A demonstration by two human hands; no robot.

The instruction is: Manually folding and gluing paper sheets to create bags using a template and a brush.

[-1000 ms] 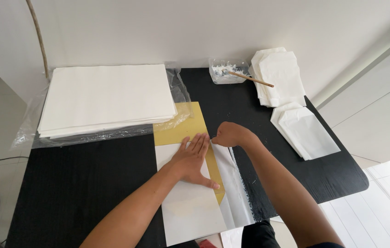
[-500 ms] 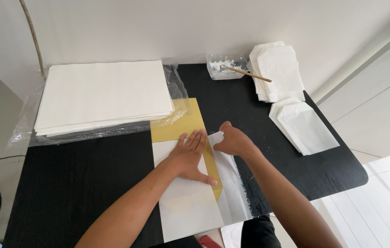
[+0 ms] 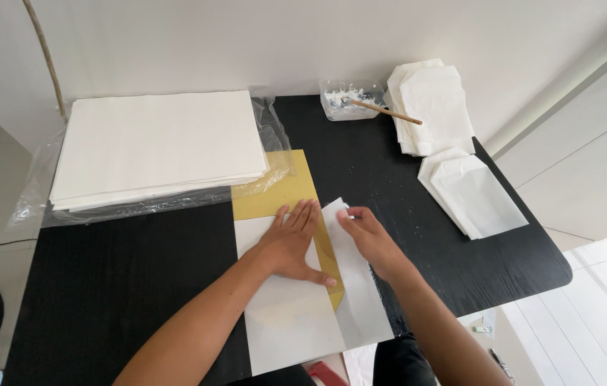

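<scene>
White sheet (image 3: 285, 314) under flat left hand (image 3: 290, 243), right hand (image 3: 367, 236) pinching its fold; black table (image 3: 103, 286), pale wall.

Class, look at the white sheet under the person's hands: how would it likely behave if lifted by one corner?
The white sheet would probably flop, since its right flap already bends up over the yellow board under the right hand. It looks thin, so likely light. The left hand pressing flat suggests it may slide.
</scene>
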